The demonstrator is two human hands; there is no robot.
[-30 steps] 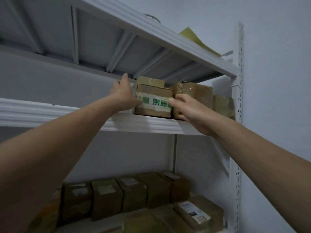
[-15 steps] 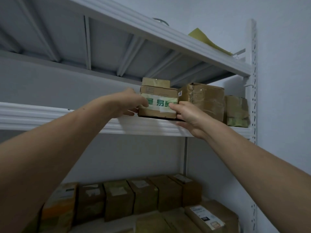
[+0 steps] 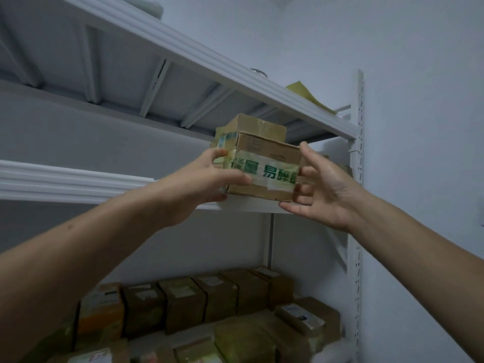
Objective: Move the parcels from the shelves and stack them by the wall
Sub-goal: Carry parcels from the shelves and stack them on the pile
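A brown cardboard parcel [image 3: 264, 163] with a white tape band and green print hangs just in front of the middle shelf [image 3: 65, 182], lifted off its edge. A smaller brown parcel [image 3: 258, 125] rides on top of it. My left hand [image 3: 209, 179] grips the parcel's left side, thumb on the front. My right hand [image 3: 319, 187] holds its right side and lower corner, fingers spread. Behind my right hand another parcel on the shelf is mostly hidden.
The top shelf [image 3: 235, 77] overhangs close above the held parcels, with a yellow sheet [image 3: 309, 96] on it. Several brown parcels [image 3: 209, 297] fill the lower shelf. A white slotted upright [image 3: 357, 179] stands at right, with the bare wall [image 3: 419, 153] beyond.
The two stacked parcels have come forward off the middle shelf toward me, both hands now clasping their sides. The view has tilted and closed in.
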